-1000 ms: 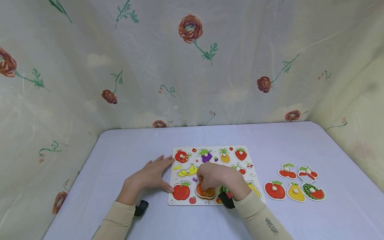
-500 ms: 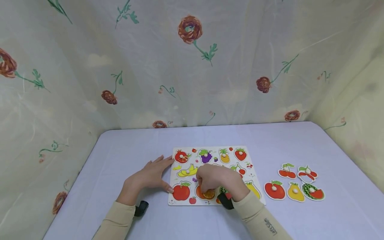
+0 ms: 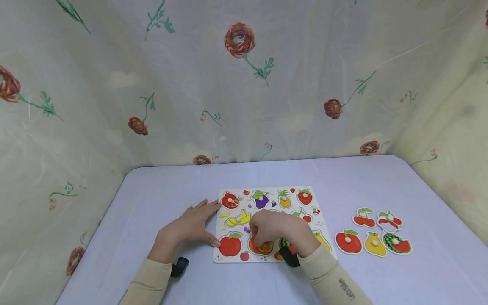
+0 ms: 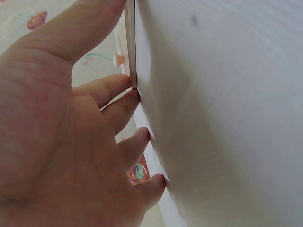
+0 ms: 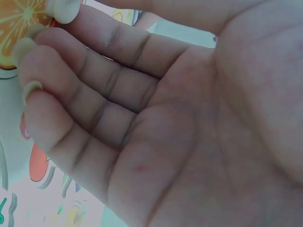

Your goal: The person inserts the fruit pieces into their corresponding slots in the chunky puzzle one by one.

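My left hand (image 3: 189,224) lies with fingers spread at the left side of a white fruit puzzle board (image 3: 230,259). Its thumb reaches the lower left edge near the apple picture; in the left wrist view, fingertips touch the board's edge and the table. My right hand (image 3: 276,226) pinches the white knob (image 5: 66,10) of an orange puzzle piece (image 3: 266,248), between thumb and index finger, with the other fingers curled alongside. This piece lies over the orange spot in the board's front row, partly covered by the hand. Knobbed banana (image 3: 239,218), grape (image 3: 261,200) and strawberry (image 3: 305,197) pieces sit in the board.
To the board's right lie several loose knobbed pieces: cherries (image 3: 364,218), a red-and-white fruit piece (image 3: 389,221), an apple (image 3: 348,242), a pear (image 3: 375,244) and a watermelon slice (image 3: 397,244). A floral curtain (image 3: 297,76) hangs behind the table (image 3: 179,178).
The orange piece has shifted from overlapping the front of its spot to lining up with the orange picture. My right hand moved only slightly; the left stays put.
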